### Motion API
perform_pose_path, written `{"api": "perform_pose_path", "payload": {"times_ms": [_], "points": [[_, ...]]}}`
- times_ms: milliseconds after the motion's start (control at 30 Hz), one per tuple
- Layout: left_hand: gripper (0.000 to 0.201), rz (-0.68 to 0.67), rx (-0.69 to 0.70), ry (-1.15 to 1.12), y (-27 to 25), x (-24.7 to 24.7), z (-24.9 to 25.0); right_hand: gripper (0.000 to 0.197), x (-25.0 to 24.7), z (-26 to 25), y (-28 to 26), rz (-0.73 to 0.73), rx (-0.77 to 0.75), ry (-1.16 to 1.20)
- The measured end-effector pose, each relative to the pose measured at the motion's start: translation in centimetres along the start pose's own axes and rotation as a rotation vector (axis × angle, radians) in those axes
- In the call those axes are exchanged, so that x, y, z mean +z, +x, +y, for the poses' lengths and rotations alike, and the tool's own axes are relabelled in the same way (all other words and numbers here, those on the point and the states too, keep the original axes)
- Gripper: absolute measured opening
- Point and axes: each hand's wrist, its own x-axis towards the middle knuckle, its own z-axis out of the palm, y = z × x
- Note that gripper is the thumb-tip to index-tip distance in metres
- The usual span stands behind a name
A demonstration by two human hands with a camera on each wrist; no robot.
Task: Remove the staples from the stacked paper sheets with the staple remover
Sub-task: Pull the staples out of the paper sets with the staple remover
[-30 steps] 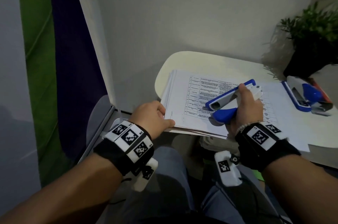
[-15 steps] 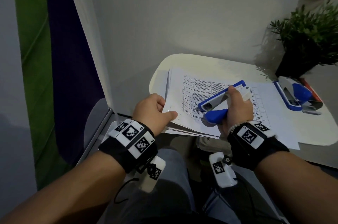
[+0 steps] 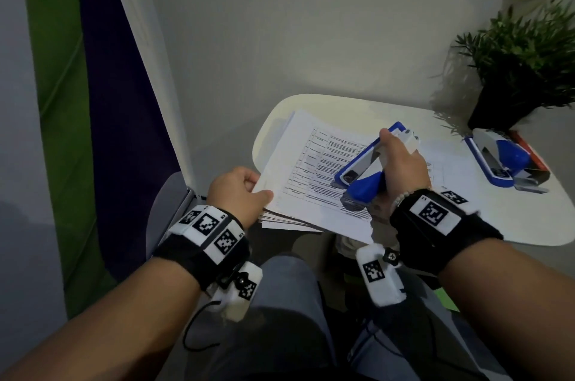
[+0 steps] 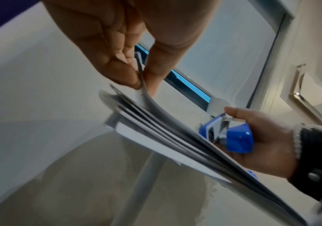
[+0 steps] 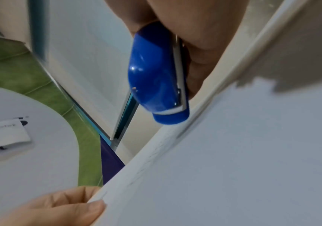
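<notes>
At the near edge of the tabletop (image 3: 311, 106), where the stack of paper sheets (image 3: 298, 169) hangs out over your lap, your left hand (image 3: 239, 194) pinches the near-left corner of the top sheets between thumb and fingers. The left wrist view shows those sheets bowed up and away from the layers below. I would flatten that bow before you work, because a staple probably pulls cleaner from paper that lies level, and a lifted corner may tear. The staple itself is too small to make out, so find it by eye before you commit. Just beyond, over the printed table in the middle of the top sheet, your right hand (image 3: 401, 166) is wrapped around the staple remover (image 3: 364, 187). Its two arms stand apart in a V, with the nose aimed toward your left hand. Whether the nose touches the paper, I cannot tell. Bring it in low along the sheet, slide the tip under the crown of the staple, then squeeze slowly while the left hand anchors the stack against the pull. Well apart, at the tabletop's far-right edge, a second blue-and-white tool (image 3: 497, 159) lies beside a potted plant (image 3: 529, 63). Both are out of your path.
</notes>
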Motion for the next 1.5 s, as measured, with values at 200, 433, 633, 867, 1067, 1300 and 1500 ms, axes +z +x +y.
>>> {"api": "perform_pose_path", "payload": {"times_ms": [200, 433, 633, 867, 1067, 1300, 1500], "points": [[0.013, 0.068, 0.063, 0.202, 0.1, -1.6, -0.5, 0.021, -0.1, 0.6, 0.4, 0.017, 0.194, 0.178], [0.022, 0.163, 0.261, 0.287, -0.2, -1.5, -0.8, 0.019, -0.5, 1.1, 0.3, 0.022, 0.187, 0.195], [0.045, -0.046, 0.069, -0.303, -0.6, 0.0, 0.4, 0.030, -0.4, 1.3, 0.5, 0.034, 0.172, 0.143], [0.021, 0.127, 0.115, -0.550, -0.8, -1.9, 2.2, 0.096, 1.1, -3.5, -2.7, -0.173, -0.130, -0.108], [0.020, 0.234, 0.399, -0.433, -2.2, -3.7, 3.9, 0.069, 3.5, -10.6, -6.9, -0.331, -0.716, -0.023], [0.037, 0.166, 0.485, -0.302, -4.0, -2.6, 4.5, 0.052, 6.4, -10.5, -9.0, -0.379, -0.817, -0.259], [0.034, 0.213, 0.599, -0.268, -4.6, -2.7, 4.9, 0.022, 6.8, -8.9, -9.5, -0.447, -0.860, -0.218]]}}
